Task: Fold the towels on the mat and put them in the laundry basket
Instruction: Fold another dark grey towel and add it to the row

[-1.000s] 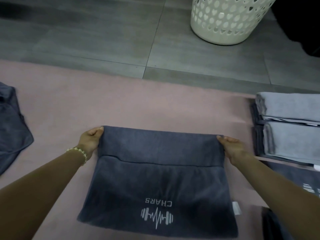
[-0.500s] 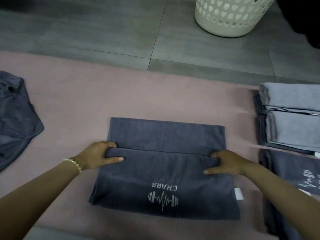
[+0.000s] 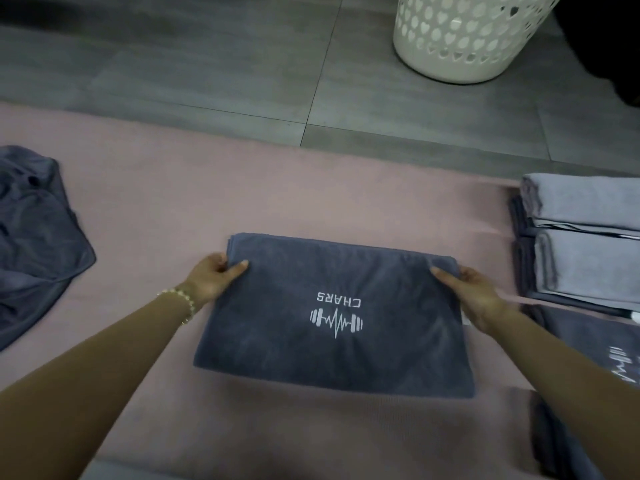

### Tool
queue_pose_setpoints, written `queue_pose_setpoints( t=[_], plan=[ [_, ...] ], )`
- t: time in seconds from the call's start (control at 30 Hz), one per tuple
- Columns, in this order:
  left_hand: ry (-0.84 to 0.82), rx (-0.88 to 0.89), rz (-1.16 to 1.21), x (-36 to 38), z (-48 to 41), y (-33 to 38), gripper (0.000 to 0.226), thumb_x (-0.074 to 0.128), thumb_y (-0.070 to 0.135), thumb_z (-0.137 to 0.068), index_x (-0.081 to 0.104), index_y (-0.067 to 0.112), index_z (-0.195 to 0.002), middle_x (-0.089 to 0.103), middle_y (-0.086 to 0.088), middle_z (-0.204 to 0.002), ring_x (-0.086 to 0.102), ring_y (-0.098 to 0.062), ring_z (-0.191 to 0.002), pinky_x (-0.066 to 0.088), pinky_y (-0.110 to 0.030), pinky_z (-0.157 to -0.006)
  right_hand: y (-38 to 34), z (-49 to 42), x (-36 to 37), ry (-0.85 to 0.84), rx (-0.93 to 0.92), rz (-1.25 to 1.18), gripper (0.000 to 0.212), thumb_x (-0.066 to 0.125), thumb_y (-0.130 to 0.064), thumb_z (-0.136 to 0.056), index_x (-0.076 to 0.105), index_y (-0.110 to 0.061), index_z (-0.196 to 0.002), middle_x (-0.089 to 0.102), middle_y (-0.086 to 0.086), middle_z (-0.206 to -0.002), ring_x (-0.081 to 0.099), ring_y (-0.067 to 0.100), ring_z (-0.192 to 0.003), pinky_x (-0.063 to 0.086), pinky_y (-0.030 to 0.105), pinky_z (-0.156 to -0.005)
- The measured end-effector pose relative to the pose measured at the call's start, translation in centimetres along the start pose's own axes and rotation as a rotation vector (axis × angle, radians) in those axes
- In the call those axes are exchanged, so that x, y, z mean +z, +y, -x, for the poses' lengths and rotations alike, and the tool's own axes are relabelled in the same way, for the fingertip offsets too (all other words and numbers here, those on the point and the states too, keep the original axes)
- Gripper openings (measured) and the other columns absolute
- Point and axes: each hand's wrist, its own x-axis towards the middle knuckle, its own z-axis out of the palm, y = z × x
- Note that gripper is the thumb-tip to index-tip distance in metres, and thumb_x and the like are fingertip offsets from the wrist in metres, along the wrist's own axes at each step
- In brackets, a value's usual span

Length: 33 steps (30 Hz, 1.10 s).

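Note:
A dark grey towel (image 3: pixel 332 358) with a white CHARS dumbbell logo lies folded into a compact rectangle in the middle of the pink mat (image 3: pixel 242 188). My left hand (image 3: pixel 216 277) grips its far left corner, thumb on top. At the far right corner my right hand (image 3: pixel 476 292) grips it the same way. The white laundry basket (image 3: pixel 464 39) with heart-shaped holes stands on the grey floor beyond the mat, at the upper right.
A crumpled dark towel (image 3: pixel 31 244) lies at the mat's left edge. Folded light grey towels (image 3: pixel 588 237) are stacked on dark ones at the right, with another dark logo towel (image 3: pixel 606 351) below them. Grey floor tiles (image 3: pixel 173 64) stretch beyond the mat.
Both hands took the folded edge, brought it over the towel's far part, and now grip the far corners of the smaller rectangle. The logo now lies on top, nearer the middle.

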Motion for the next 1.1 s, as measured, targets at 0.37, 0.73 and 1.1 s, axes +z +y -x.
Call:
queue_pose_setpoints(
  t=[0.37,0.73,1.1],
  plan=[
    [0.296,0.046,0.116,1.3,2.5,-2.1,0.018,0.054,0.026,-0.095,0.053,0.009,-0.088,0.054,-0.006,-0.079,0.049,-0.016,-0.077,0.039,-0.019,-0.065,1.9,1.5,0.4,0.271,-0.118,0.349,0.039,0.065,-0.03,-0.088,0.059,0.008,-0.082,0.054,0.012,-0.075,0.048,0.023,-0.072,0.038,0.029,-0.066],
    [0.166,0.117,-0.047,0.8,8.7,-6.2,0.031,0.051,0.023,-0.096,0.056,0.01,-0.068,0.06,-0.002,-0.063,0.054,-0.015,-0.058,0.04,-0.01,-0.047,7.0,8.8,0.5,0.257,-0.057,0.396,0.038,0.061,-0.032,-0.089,0.05,-0.009,-0.061,0.054,0.005,-0.057,0.051,0.023,-0.058,0.035,0.026,-0.049],
    [0.366,0.158,-0.327,1.3,9.2,-9.2,0.031,0.07,0.037,-0.08,0.059,0.014,-0.098,0.058,-0.003,-0.093,0.057,-0.021,-0.078,0.047,-0.033,-0.071,7.9,9.5,2.0,0.431,-0.467,0.732,0.054,0.048,-0.046,-0.09,0.048,-0.005,-0.125,0.051,0.017,-0.126,0.048,0.035,-0.118,0.04,0.045,-0.098]
  ],
)
